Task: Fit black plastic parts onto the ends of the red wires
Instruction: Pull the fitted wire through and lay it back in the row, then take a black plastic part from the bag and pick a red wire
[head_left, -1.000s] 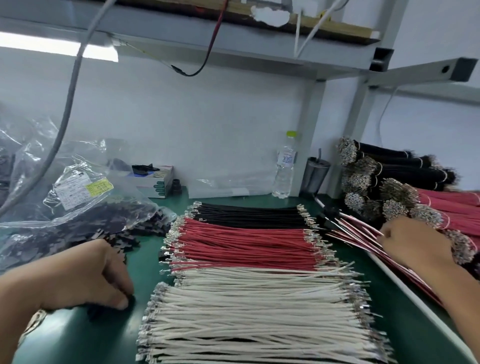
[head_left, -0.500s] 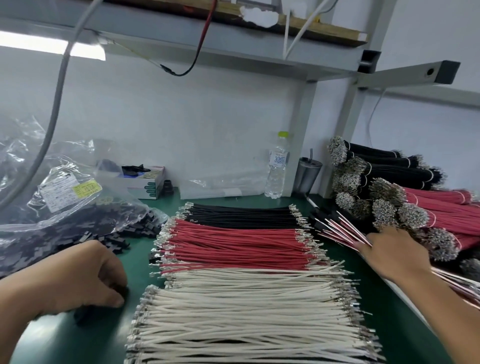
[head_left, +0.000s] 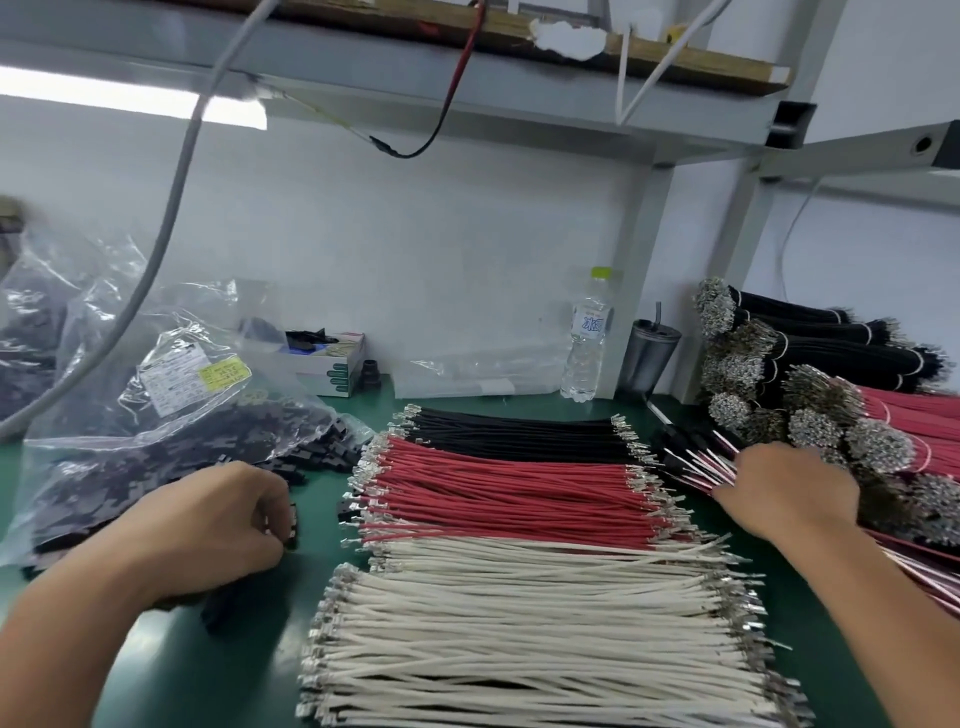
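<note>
- Near the left edge of the green surface (head_left: 457, 405), the left hand (head_left: 208, 525) had its fingers (head_left: 270, 519) curled round a black plastic part (head_left: 292, 525), pinching it just beside the spilled heap of black parts (head_left: 322, 452).
- Toward the right edge, the right hand (head_left: 789, 493) lay over a fan of finished wires (head_left: 696, 460); whether its fingers gripped them could not be told.
- Between the hands lay the red wires (head_left: 509, 493), terminals at both ends, flanked by black wires (head_left: 519, 431) and white wires (head_left: 519, 623).
- Likely best practice: turn the part's opening toward a terminal, draw out one red wire, push it in straight until seated.
</note>
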